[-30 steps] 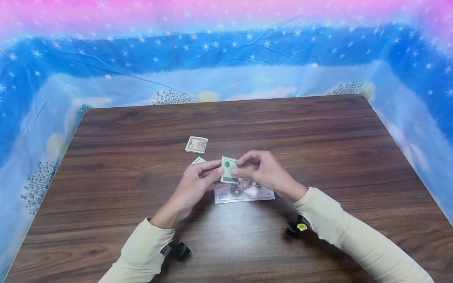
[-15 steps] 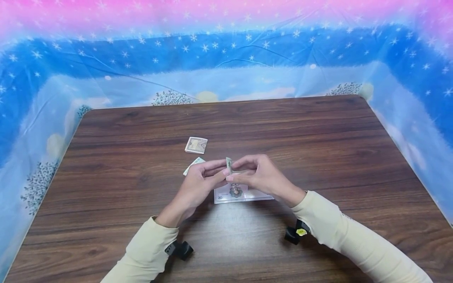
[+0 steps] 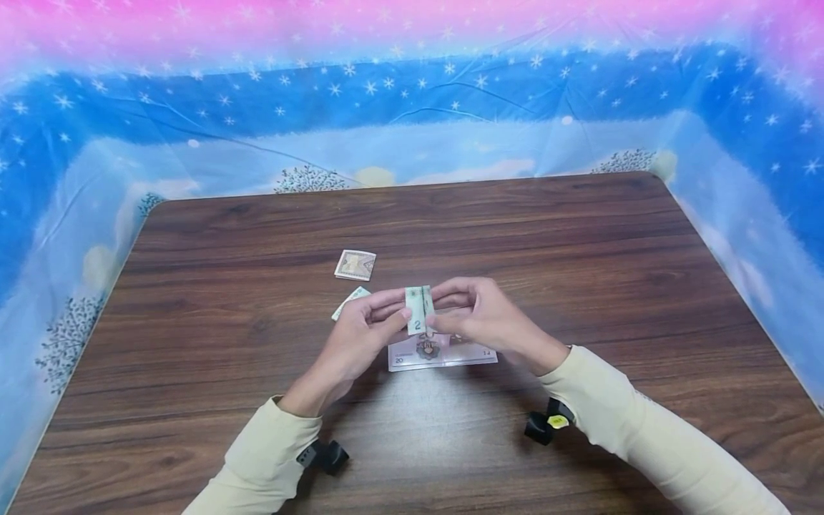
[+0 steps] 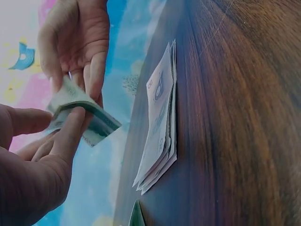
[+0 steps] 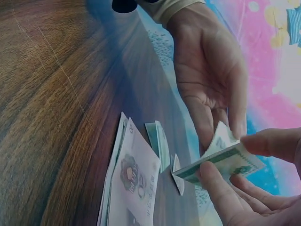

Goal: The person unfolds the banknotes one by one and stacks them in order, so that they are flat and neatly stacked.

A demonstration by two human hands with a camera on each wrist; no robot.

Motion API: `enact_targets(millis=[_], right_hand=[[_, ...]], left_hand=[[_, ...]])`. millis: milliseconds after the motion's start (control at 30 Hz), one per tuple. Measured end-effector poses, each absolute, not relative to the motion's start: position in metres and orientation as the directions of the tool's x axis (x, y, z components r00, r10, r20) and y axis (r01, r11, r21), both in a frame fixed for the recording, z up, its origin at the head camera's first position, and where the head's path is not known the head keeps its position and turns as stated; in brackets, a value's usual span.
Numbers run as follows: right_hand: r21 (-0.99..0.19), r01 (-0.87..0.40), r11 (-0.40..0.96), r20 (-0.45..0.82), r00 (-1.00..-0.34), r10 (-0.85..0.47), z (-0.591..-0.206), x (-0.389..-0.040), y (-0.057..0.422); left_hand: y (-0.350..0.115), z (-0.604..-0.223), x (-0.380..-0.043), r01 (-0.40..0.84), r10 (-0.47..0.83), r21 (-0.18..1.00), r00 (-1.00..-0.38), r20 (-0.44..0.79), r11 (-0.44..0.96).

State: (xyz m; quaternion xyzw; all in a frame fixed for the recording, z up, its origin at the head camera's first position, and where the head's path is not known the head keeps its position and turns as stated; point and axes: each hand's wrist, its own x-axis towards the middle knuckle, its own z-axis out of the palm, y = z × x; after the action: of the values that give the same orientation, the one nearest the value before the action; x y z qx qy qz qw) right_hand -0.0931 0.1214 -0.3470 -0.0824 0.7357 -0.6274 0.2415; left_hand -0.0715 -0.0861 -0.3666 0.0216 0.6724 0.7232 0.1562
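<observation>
A small folded green banknote (image 3: 415, 312) is up between both hands, over a stack of pinkish 20 banknotes (image 3: 415, 356). My left hand (image 3: 360, 332) pinches its left side with thumb and fingers. On the other side, my right hand (image 3: 479, 315) pinches it near the right edge. The right wrist view shows the green note (image 5: 225, 162) partly spread at its fold, with a dark green band along one panel. In the left wrist view, fingers of both hands cover parts of the note (image 4: 101, 125).
Just beyond my left hand lies another folded green banknote (image 3: 350, 303), partly hidden by that hand. Farther back is a folded brownish banknote (image 3: 355, 265). Everything lies on a dark wooden table (image 3: 547, 229), with a snowflake-patterned cloth (image 3: 412, 93) around its sides.
The green note turned from one face, through edge-on, to a side showing a 2 and a dark line. Both hands kept hold of it and stayed nearly in place.
</observation>
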Motion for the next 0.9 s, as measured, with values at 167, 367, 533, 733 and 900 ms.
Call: enact_targets(millis=[167, 367, 533, 733, 900], right_hand=[[-0.967, 0.139, 0.212, -0.216, -0.891, -0.400, -0.347, -0.095, 0.133], [-0.963, 0.106, 0.247, -0.188, -0.923, -0.335, -0.348, -0.097, 0.149], [-0.957, 0.139, 0.254, -0.215, -0.930, -0.299, -0.349, -0.097, 0.158], [-0.934, 0.155, 0.322, -0.250, -0.927, -0.279, -0.352, -0.099, 0.165], [-0.909, 0.165, 0.382, -0.279, -0.924, -0.263, -0.357, -0.100, 0.169]], left_hand=[[-0.087, -0.366, -0.070, -0.198, 0.205, 0.980, -0.961, -0.186, -0.037], [-0.092, -0.368, -0.071, -0.185, 0.142, 0.983, -0.972, -0.185, 0.012], [-0.095, -0.369, -0.071, -0.188, 0.124, 0.981, -0.973, -0.193, 0.048], [-0.098, -0.372, -0.073, -0.200, 0.131, 0.979, -0.970, -0.203, 0.039], [-0.099, -0.373, -0.073, -0.207, 0.140, 0.977, -0.967, -0.212, 0.052]])
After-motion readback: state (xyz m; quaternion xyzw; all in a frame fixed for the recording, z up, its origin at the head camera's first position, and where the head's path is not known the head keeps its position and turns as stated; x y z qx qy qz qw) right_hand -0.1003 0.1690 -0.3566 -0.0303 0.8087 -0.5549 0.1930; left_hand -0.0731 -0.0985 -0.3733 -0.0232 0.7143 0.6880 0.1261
